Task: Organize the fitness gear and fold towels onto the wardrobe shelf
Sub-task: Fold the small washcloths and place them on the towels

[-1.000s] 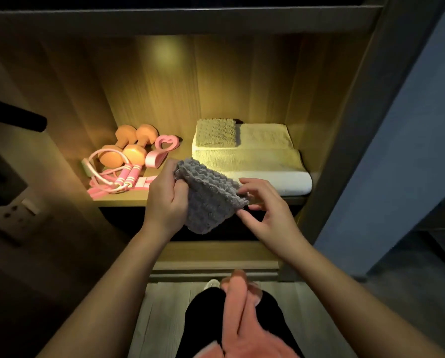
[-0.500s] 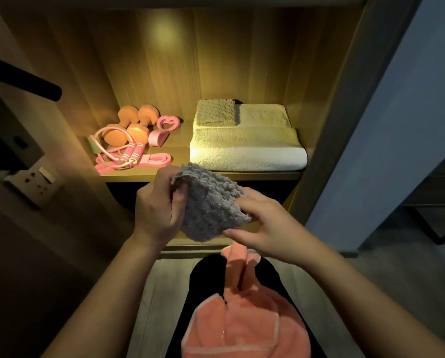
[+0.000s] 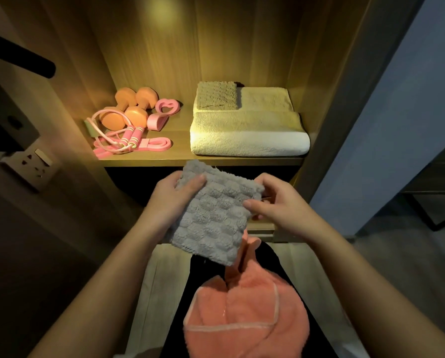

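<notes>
Wardrobe bay, wood back panel [image 3: 216, 42], warm light from above. 1 shelf [image 3: 181, 140] in view, with a dark compartment below it. Blue wall [image 3: 410, 112] to the right, grey floor [image 3: 397, 254] beyond it. Wall socket [image 3: 32, 161] and a dark bar [image 3: 17, 58] on the left, both outside the bay.

Shelf, left half: 2 orange dumbbells [image 3: 128, 104] at the back, side by side and touching. Pink heart-shaped ring [image 3: 166, 111] just right of them. Pink jump rope [image 3: 128, 136] is coiled in front, its cord looped over the near dumbbell. Pink flat band [image 3: 156, 144] lies at the front edge, touching the rope handles.

Shelf, right half: folded white towel [image 3: 250, 133], fold facing front. Small tan cloth [image 3: 217, 95] sits on its back left corner.

Below the shelf: coral towel [image 3: 244, 319] lies on black-clad legs [image 3: 286, 264]. Its upper strip is partly hidden behind the grey towel [image 3: 213, 215].

The grey towel is off the shelf, held in the air in front of and below the shelf edge. It looks folded to a rough square, tilted, with its low corner hanging toward the lap.

Left hand [image 3: 169, 200]: clamped on the towel's upper left edge, thumb on the front face, fingers behind. Right hand [image 3: 275, 202]: pinching the right edge, thumb on the front, fingers curled over the top right corner. Hands are apart, with the towel spanning between them.
</notes>
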A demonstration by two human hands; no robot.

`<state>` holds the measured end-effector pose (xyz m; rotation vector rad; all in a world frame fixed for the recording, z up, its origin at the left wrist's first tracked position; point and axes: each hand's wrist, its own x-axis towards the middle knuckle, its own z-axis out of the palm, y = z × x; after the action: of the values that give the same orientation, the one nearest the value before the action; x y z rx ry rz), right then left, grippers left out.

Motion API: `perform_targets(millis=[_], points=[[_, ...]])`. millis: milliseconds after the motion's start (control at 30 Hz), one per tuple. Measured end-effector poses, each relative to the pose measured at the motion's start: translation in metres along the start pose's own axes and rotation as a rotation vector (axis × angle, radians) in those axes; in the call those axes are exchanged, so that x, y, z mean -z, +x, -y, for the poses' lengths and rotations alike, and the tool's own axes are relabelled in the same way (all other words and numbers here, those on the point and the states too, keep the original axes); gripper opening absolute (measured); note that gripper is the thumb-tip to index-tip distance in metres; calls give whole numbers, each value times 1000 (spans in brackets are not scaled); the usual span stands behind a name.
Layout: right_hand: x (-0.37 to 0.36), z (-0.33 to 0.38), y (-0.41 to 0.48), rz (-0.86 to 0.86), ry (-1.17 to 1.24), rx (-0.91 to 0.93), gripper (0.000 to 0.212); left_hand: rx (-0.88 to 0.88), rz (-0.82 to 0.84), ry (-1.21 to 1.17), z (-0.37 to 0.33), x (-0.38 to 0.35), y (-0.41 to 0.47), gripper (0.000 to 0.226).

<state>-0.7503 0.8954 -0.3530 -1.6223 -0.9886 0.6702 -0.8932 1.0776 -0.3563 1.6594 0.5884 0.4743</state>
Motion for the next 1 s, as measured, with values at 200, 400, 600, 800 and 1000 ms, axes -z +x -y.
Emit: perform_targets(millis=[200,400,600,800,1000], points=[[-24,-13,-15,-160,413,-248,65,241,-188,-412,15,-10,-2,30],[-49,-29,-32,-63,601,-304,73,324,-453,-668,27,-28,-5,35],[-71,-29,-19,-411,654,-262,49,255,-498,-674,33,-51,-15,36],[-68,-37,-16,-735,485,-221,26,143,-676,-473,33,-63,-21,43],[-71,-42,-19,-634,547,-408,14,179,-712,-434,42,-65,-24,53]])
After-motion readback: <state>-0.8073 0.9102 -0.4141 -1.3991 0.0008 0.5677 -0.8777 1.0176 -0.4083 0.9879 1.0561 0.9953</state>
